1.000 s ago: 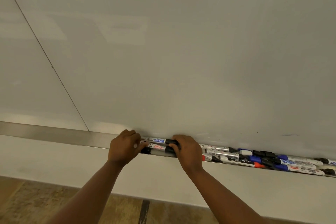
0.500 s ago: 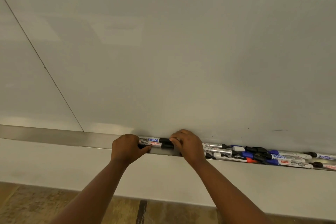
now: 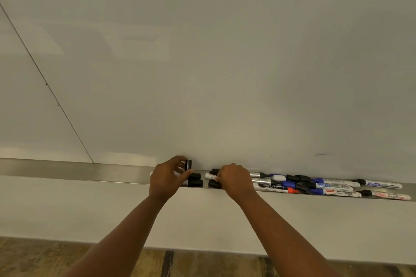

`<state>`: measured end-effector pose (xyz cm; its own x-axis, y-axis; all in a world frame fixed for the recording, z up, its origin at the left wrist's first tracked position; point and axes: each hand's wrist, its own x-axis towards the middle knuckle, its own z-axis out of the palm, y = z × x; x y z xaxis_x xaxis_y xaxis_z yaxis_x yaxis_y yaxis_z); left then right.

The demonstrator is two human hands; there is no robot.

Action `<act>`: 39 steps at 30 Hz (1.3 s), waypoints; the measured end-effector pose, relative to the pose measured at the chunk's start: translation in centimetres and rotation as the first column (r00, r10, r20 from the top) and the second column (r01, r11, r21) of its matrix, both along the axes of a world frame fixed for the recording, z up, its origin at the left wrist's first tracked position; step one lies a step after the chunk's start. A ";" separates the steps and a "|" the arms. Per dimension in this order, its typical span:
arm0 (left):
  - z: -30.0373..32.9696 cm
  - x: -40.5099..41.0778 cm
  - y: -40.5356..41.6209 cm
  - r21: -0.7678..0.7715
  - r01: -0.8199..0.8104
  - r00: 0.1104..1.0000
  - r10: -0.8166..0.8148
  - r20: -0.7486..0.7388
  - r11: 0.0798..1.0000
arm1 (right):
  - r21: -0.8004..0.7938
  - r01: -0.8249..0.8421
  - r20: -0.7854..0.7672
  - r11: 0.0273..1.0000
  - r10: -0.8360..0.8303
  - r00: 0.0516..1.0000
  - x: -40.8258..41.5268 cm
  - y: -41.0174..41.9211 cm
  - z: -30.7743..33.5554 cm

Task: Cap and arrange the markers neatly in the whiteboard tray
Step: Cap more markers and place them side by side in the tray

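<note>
Your left hand (image 3: 167, 177) has a black cap (image 3: 188, 164) pinched just above the whiteboard tray (image 3: 90, 170), with black-capped markers (image 3: 195, 179) lying right under it. Your right hand (image 3: 234, 179) is curled round markers lying in the tray. The rest of the markers (image 3: 326, 185) sit jumbled further right along the tray.
</note>
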<state>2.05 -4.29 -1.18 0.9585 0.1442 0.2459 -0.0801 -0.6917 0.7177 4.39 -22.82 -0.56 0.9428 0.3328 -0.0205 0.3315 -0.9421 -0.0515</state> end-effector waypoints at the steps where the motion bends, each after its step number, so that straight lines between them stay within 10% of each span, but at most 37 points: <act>1: 0.0 0.1 -0.3 -0.054 0.013 1.000 -0.013 -0.013 0.998 | -0.014 -0.002 0.004 1.000 0.002 1.000 -0.2 0.1 -0.1; 17: 0.0 0.4 -1.4 -0.242 0.072 0.989 -0.101 -0.110 0.968 | 0.237 -0.040 0.004 0.971 0.041 0.999 -0.1 -1.0 -0.7; 27: 0.3 0.1 -2.1 -0.529 0.082 0.973 -0.182 -0.140 0.844 | 0.887 0.016 0.018 0.462 -0.069 0.997 -0.2 -1.6 1.8; 33: 1.1 0.1 -2.4 -0.734 -0.078 0.966 -0.132 -0.224 0.675 | 0.973 0.228 -0.222 0.048 -0.110 0.969 -0.7 -2.3 2.2; 39: 1.8 0.1 -3.1 -0.730 -0.127 0.959 -0.106 -0.264 0.671 | 0.964 0.261 -0.263 -0.055 -0.041 0.964 -1.4 -2.7 2.3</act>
<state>2.12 -7.38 0.66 0.9632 0.1755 -0.2037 0.1941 0.0707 0.9784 2.95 -25.53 1.71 0.9966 -0.0367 0.0737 0.0768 0.0897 -0.9930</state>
